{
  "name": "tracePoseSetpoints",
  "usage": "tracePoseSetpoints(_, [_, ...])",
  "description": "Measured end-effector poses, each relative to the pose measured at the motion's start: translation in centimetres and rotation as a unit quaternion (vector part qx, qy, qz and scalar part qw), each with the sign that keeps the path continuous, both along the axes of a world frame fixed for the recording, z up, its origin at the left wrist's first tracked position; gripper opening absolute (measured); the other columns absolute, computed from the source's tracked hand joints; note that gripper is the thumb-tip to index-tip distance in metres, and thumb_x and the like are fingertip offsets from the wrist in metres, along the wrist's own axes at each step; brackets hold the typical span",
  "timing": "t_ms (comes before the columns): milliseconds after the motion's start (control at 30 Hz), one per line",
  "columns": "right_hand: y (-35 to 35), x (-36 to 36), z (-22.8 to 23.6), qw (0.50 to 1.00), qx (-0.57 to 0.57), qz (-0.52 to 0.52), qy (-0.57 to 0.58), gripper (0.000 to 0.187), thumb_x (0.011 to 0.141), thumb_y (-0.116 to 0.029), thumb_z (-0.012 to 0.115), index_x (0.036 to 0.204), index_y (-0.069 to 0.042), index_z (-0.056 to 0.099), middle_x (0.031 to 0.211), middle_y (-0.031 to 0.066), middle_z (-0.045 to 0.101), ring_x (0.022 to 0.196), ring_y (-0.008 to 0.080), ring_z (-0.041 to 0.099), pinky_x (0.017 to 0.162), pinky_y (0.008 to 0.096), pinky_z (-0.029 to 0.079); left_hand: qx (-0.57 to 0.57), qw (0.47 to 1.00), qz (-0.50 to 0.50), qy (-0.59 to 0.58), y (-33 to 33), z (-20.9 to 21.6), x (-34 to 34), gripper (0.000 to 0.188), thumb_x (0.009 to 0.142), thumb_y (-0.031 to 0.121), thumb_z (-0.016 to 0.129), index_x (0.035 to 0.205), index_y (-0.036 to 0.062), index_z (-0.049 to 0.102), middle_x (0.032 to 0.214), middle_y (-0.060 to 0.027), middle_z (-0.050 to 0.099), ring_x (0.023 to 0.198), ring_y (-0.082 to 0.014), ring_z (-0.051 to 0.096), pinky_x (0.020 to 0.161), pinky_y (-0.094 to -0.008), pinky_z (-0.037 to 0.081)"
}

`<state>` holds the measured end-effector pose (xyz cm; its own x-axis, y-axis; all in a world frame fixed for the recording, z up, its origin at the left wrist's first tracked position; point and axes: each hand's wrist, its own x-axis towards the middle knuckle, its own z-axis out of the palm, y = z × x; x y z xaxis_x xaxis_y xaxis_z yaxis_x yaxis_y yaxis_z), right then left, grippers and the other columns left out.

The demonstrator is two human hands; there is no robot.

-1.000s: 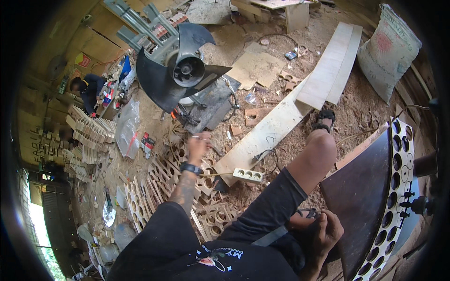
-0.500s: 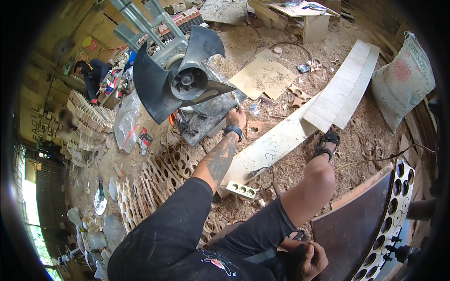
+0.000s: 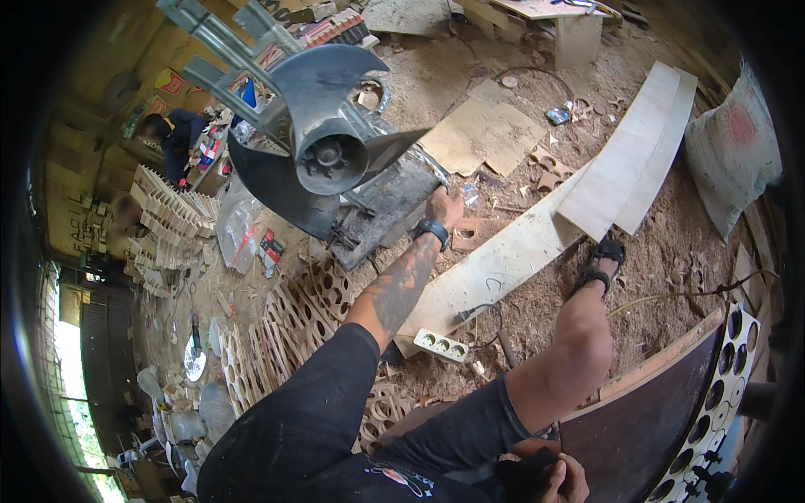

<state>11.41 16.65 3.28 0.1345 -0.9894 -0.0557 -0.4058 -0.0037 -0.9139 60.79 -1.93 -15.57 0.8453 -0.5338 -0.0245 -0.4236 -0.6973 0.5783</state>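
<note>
A large fan (image 3: 333, 159) with dark grey blades stands before me, its metal posts rising toward the upper left. Beneath it lies a dark, dusty base (image 3: 381, 220). At the base's near right corner is my left hand (image 3: 444, 206), wearing a dark wristband, with fingers curled in. Whatever those fingertips grip is too small or hidden to name. Low in the view, close to my body, my right hand (image 3: 567, 479) is closed with bent fingers beside dark cloth; its contents cannot be made out.
A pale long board (image 3: 495, 268) runs beside my foot, with a white power strip (image 3: 440, 345) at its near end. Perforated wood pieces (image 3: 289, 314) lie left. A sack (image 3: 736, 151) stands right. Another person (image 3: 172, 138) bends down far left. Sawdust covers the ground.
The fan's blades sit at a different angle. My view has shifted slightly, so most things appear further right. My left hand stays at the base's corner; my right hand stays by my body.
</note>
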Motion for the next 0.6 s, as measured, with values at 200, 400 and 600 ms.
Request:
tracePoseSetpoints(200, [-0.1, -0.2, -0.2, 0.999, 0.033, -0.001, -0.001, 0.015, 0.093, -0.009, 0.061, 0.096, 0.003, 0.069, 0.075, 0.0075, 0.067, 0.063, 0.0127, 0.059, 0.061, 0.0253, 0.05, 0.017, 1.0, 0.017, -0.018, -1.1, 0.5, 0.7, 0.041, 0.096, 0.03, 0.048, 0.094, -0.0048, 0.069, 0.097, -0.0291, 0.066, 0.096, -0.0435, 0.063, 0.085, -0.046, 0.049])
tracePoseSetpoints(400, [-0.1, -0.3, -0.1, 1.0, 0.03, 0.006, 0.005, 0.015, 0.093, -0.008, 0.061, 0.096, 0.004, 0.069, 0.075, 0.0069, 0.067, 0.063, 0.0122, 0.059, 0.06, 0.0249, 0.05, 0.049, 0.998, 0.031, -0.013, -2.0, 1.7, 0.5, 0.04, 0.095, 0.032, 0.051, 0.093, -0.0025, 0.07, 0.099, -0.0269, 0.067, 0.098, -0.042, 0.064, 0.086, -0.0452, 0.051])
tracePoseSetpoints(600, [0.2, -0.3, -0.8, 1.0, 0.004, 0.014, 0.014, 0.015, 0.092, -0.01, 0.062, 0.096, 0.004, 0.069, 0.074, 0.0088, 0.067, 0.062, 0.0144, 0.06, 0.059, 0.0268, 0.05, 0.104, 0.987, -0.045, -0.11, -1.7, 1.1, 2.3, 0.031, 0.084, 0.029, 0.058, 0.089, 0.0015, 0.072, 0.095, -0.0224, 0.069, 0.091, -0.0416, 0.066, 0.079, -0.0452, 0.054])
